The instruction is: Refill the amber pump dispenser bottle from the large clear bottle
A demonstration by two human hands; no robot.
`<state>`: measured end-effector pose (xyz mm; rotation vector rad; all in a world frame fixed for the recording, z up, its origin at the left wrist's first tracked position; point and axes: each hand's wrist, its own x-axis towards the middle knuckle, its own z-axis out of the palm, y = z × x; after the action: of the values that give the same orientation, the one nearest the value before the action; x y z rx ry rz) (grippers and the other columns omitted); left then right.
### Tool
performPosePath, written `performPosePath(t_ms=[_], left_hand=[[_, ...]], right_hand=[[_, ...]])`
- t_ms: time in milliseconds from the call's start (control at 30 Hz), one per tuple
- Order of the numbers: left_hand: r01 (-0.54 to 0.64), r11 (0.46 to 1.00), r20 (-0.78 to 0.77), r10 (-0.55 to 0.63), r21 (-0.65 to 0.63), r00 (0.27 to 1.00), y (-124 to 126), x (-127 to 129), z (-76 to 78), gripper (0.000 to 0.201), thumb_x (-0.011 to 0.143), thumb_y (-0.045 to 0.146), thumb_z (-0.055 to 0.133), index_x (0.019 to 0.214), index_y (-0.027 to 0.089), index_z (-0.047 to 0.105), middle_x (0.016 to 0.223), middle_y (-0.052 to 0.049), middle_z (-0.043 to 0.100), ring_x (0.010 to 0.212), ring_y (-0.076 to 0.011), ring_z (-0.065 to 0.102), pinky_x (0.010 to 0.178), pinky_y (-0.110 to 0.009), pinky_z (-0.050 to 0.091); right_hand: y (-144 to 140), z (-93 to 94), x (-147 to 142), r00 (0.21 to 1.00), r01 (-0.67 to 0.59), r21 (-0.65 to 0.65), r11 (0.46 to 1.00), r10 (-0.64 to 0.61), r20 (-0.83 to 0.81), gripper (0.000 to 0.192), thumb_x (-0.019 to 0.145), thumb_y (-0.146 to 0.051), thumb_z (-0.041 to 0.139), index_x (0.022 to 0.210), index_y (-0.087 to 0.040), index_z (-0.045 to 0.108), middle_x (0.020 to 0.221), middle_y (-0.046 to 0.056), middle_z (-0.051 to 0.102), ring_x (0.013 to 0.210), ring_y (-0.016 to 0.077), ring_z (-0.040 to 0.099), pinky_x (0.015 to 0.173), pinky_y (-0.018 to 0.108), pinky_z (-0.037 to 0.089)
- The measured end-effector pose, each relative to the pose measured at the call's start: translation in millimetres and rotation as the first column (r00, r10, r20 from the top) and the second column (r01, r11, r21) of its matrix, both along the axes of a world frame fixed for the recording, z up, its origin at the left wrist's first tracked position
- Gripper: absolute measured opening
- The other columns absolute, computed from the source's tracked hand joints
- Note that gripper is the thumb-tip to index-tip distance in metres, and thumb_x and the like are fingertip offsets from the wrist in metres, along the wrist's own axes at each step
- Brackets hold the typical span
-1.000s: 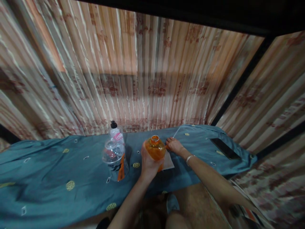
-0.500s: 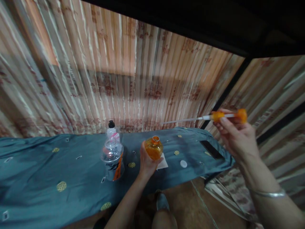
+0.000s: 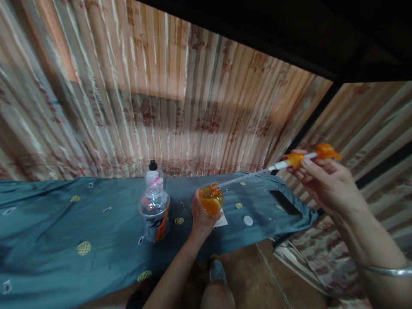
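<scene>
Left hand (image 3: 201,216): grip clamped round the lower body of a small round orange translucent plastic bottle (image 3: 210,201), which is held upright just above the counter (image 3: 64,223), mouth open at the top.

Right hand (image 3: 322,182): raised well off to the right, fingers (image 3: 304,165) pinched on the collar of an orange plastic pump head with a long white dip tube (image 3: 283,165). The tube slants down to the left, its tip at the bottle mouth; whether it is inside cannot be told. A silver bangle (image 3: 386,271) sits on that forearm.

Counter: covered by a teal cloth with small yellow round motifs.

- Clear plastic bottle with an orange-and-black label (image 3: 154,212), standing left of the orange one.
- White squeeze bottle with a black cap (image 3: 153,174), just behind the clear one.
- White paper square (image 3: 222,221), under the held bottle.
- White round disc (image 3: 247,220), to its right.
- Black phone (image 3: 285,202), lying flat near the right end.

Backdrop: pleated pinkish curtain with red print (image 3: 180,107).
</scene>
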<state>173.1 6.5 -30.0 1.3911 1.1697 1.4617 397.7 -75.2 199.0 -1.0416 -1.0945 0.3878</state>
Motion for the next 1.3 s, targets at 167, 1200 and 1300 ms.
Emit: performPosePath(t_ms=[167, 1200, 1300], left_hand=[[-0.003, 1.0, -0.004, 0.003, 0.003, 1.0, -0.2, 1.6, -1.1, 0.113, 0.047, 0.015, 0.093, 0.146, 0.022, 0.038, 0.149, -0.02, 0.054, 0.147, -0.0419, 0.049, 0.124, -0.059, 0.035], [-0.013, 1.0, -0.095, 0.014, 0.012, 0.995, 0.8, 6.3, -2.3, 0.12, 0.048, 0.012, 0.095, 0.15, 0.021, 0.035, 0.15, -0.019, 0.053, 0.143, -0.0381, 0.053, 0.125, -0.057, 0.036], [-0.022, 0.999, -0.115, 0.025, 0.026, 0.993, 1.3, 7.3, -4.8, 0.12, 0.048, 0.011, 0.095, 0.151, 0.019, 0.033, 0.149, -0.02, 0.054, 0.143, -0.0382, 0.053, 0.124, -0.057, 0.037]], right_hand=[[36.2, -8.1, -29.5, 0.937, -0.152, -0.092, 0.984, 0.173, 0.305, 0.043, 0.077, -0.061, 0.089, 0.099, -0.025, 0.078, 0.094, 0.001, 0.079, 0.081, 0.0188, 0.075, 0.072, 0.032, 0.065], [79.4, -87.5, -75.5, 0.662, -0.321, -0.486, 0.813, 0.56, 0.499, 0.04, 0.094, -0.057, 0.069, 0.116, -0.023, 0.073, 0.113, 0.007, 0.083, 0.108, 0.0283, 0.079, 0.096, 0.04, 0.062], [76.7, -84.4, -75.4, 0.639, -0.31, -0.503, 0.807, 0.568, 0.519, 0.044, 0.088, -0.057, 0.076, 0.117, -0.023, 0.073, 0.112, 0.007, 0.082, 0.107, 0.0301, 0.078, 0.097, 0.043, 0.061]])
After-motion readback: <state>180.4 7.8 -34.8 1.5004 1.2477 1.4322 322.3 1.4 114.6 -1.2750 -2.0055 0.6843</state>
